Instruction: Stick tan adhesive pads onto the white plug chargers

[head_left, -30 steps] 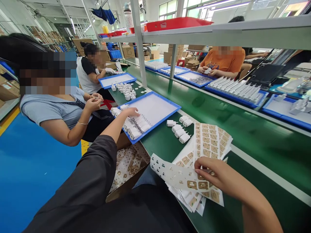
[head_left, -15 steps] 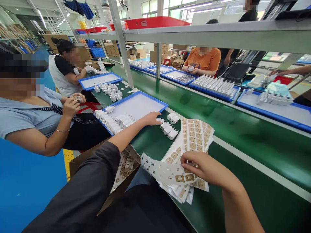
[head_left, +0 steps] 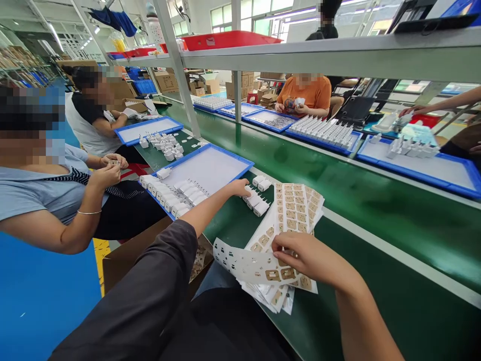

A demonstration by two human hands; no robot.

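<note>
My left hand (head_left: 239, 188) reaches forward past the tray's near right corner. Its fingers are closed at the end of a small group of white charger plugs (head_left: 259, 208), on a plug mostly hidden by the hand. A partly used sticker sheet (head_left: 246, 265), curling up at its left end, is pinched by my right hand (head_left: 300, 253) at its upper edge; the fingertips are partly hidden. Beneath it lies a fanned stack of sheets with brown stickers (head_left: 295, 203).
A blue-rimmed tray (head_left: 229, 153) holds rows of white plugs on its left side. Left of me a co-worker (head_left: 56, 195) handles a small part. A cardboard box (head_left: 124, 263) stands below the table edge. Across the green belt (head_left: 300, 163) are more trays (head_left: 417, 168) and a metal shelf (head_left: 300, 60).
My left hand has moved slightly right onto the plugs, and its outstretched fingers have closed. My right hand keeps its pinch on the sheet. The whole view has shifted a little.
</note>
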